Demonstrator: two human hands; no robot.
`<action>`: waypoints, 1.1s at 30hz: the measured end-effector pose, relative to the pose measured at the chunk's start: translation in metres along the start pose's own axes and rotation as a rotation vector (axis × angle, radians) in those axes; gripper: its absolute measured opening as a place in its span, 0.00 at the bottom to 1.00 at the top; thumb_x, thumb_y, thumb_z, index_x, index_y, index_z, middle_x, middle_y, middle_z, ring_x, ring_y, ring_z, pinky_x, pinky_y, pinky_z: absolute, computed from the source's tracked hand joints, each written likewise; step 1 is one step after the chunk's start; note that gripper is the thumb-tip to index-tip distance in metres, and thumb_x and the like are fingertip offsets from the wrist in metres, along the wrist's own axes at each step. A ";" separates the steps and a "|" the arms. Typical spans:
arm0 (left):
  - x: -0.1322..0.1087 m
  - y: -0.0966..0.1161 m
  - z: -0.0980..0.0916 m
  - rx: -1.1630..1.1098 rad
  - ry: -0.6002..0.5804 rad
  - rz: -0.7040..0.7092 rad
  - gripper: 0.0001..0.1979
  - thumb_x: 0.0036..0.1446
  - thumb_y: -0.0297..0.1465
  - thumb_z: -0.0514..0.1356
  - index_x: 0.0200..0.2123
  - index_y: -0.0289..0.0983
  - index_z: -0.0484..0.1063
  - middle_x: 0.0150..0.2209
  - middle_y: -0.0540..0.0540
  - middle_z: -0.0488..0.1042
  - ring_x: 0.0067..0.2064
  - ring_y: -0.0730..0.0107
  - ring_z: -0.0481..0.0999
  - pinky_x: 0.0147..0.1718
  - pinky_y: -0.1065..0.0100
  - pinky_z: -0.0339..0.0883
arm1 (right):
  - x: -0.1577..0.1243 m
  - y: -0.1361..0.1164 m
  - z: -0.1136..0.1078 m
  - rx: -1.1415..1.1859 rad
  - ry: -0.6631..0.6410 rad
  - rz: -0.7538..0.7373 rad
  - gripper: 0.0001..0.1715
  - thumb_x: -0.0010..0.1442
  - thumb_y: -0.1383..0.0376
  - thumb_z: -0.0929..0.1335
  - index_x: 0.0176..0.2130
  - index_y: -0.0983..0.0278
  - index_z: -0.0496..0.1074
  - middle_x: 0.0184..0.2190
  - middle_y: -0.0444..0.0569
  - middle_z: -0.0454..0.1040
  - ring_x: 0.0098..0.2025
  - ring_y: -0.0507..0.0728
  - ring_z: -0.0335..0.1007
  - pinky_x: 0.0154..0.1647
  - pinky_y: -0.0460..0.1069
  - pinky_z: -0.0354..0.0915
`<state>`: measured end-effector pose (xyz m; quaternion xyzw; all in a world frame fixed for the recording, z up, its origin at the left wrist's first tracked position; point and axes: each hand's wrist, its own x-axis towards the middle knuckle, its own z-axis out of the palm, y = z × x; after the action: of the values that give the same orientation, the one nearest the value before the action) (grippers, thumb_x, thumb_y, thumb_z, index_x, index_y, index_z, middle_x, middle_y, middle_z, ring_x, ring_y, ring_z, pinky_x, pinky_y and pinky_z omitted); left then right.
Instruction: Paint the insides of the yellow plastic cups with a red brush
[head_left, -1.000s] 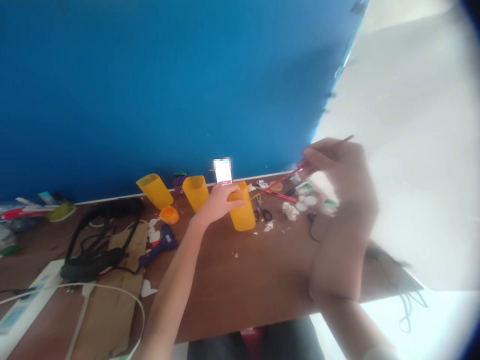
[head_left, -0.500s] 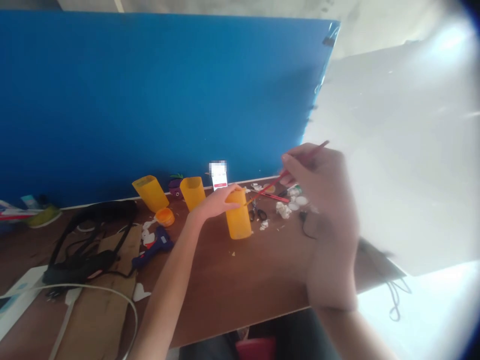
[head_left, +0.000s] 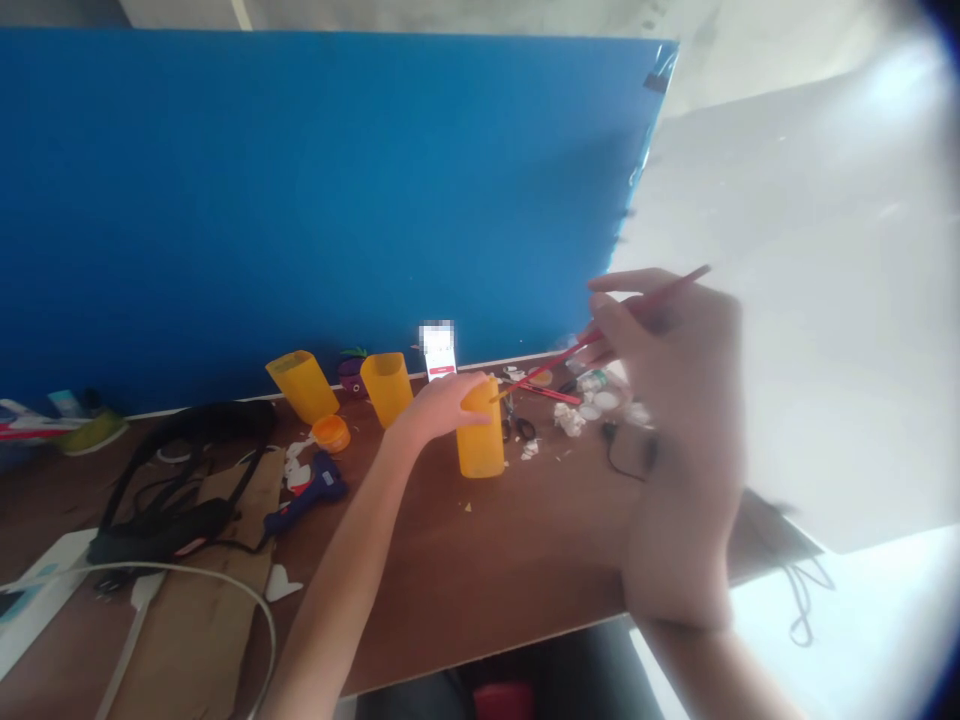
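Note:
My left hand (head_left: 450,403) is closed around the upper part of a yellow cup (head_left: 481,448), which stands upright on the brown table. In my right hand (head_left: 660,330) is a thin red paintbrush (head_left: 559,357), pinched between the fingers. The brush's tip meets, or lies just in front of, the cup's side near the top; I cannot tell which. Two more yellow cups stand to the left, one upright (head_left: 387,390) and one leaning in view (head_left: 302,387). A small tub of orange paint (head_left: 331,433) sits in front of them.
A lit phone (head_left: 438,350) leans at the back by the blue panel (head_left: 337,200). Scissors (head_left: 523,428), crumpled white scraps (head_left: 570,420) and small lids lie to the right. At left are a blue glue gun (head_left: 315,490), black straps (head_left: 180,530), cardboard (head_left: 210,640) and a white cable.
My right hand has shifted right and slightly up, and the brush has slid along with it. My left hand remains on the cup, its fingers now lower across the side.

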<state>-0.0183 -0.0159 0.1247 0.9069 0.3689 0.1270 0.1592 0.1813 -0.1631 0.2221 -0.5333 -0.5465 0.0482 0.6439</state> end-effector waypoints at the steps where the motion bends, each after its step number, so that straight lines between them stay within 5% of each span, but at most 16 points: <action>1: 0.000 0.001 0.000 -0.055 0.001 -0.017 0.26 0.60 0.50 0.56 0.56 0.44 0.68 0.57 0.43 0.73 0.54 0.54 0.73 0.49 0.59 0.65 | 0.000 0.000 -0.001 0.004 0.009 -0.013 0.11 0.62 0.61 0.69 0.43 0.60 0.78 0.23 0.44 0.75 0.24 0.53 0.74 0.23 0.46 0.69; 7: 0.001 0.003 -0.001 -0.226 0.015 0.016 0.24 0.66 0.49 0.46 0.51 0.44 0.73 0.52 0.46 0.77 0.50 0.60 0.75 0.47 0.63 0.66 | -0.004 -0.004 -0.015 0.008 0.028 -0.031 0.10 0.62 0.62 0.69 0.43 0.59 0.78 0.25 0.45 0.75 0.27 0.55 0.75 0.26 0.49 0.71; 11: 0.001 -0.005 -0.002 -0.166 -0.005 0.003 0.25 0.61 0.50 0.55 0.56 0.46 0.72 0.58 0.47 0.73 0.55 0.57 0.73 0.51 0.61 0.65 | -0.005 -0.008 -0.016 -0.009 -0.034 -0.019 0.09 0.62 0.61 0.69 0.42 0.59 0.78 0.24 0.44 0.75 0.26 0.54 0.74 0.23 0.47 0.68; 19: -0.004 -0.016 -0.005 0.056 -0.111 0.030 0.49 0.45 0.42 0.71 0.69 0.51 0.53 0.68 0.45 0.60 0.66 0.48 0.61 0.62 0.54 0.56 | -0.009 -0.009 0.001 0.024 -0.273 -0.038 0.14 0.63 0.55 0.69 0.33 0.61 0.78 0.21 0.44 0.75 0.25 0.52 0.73 0.23 0.44 0.68; 28: -0.007 -0.008 -0.011 -0.022 -0.042 -0.057 0.28 0.63 0.46 0.55 0.65 0.51 0.63 0.59 0.46 0.73 0.56 0.52 0.72 0.53 0.59 0.64 | -0.003 -0.001 0.014 -0.019 -0.382 -0.053 0.17 0.62 0.52 0.69 0.29 0.59 0.78 0.23 0.44 0.76 0.24 0.52 0.73 0.22 0.45 0.66; 33: -0.004 -0.006 -0.011 -0.072 0.011 -0.056 0.24 0.66 0.45 0.48 0.61 0.50 0.68 0.58 0.48 0.74 0.56 0.57 0.73 0.52 0.61 0.64 | -0.001 -0.002 0.016 0.009 -0.354 -0.019 0.19 0.60 0.50 0.71 0.25 0.59 0.77 0.20 0.44 0.74 0.22 0.52 0.71 0.21 0.46 0.64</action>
<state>-0.0289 -0.0127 0.1320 0.8892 0.3901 0.1406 0.1935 0.1679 -0.1546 0.2200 -0.5083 -0.6562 0.1377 0.5405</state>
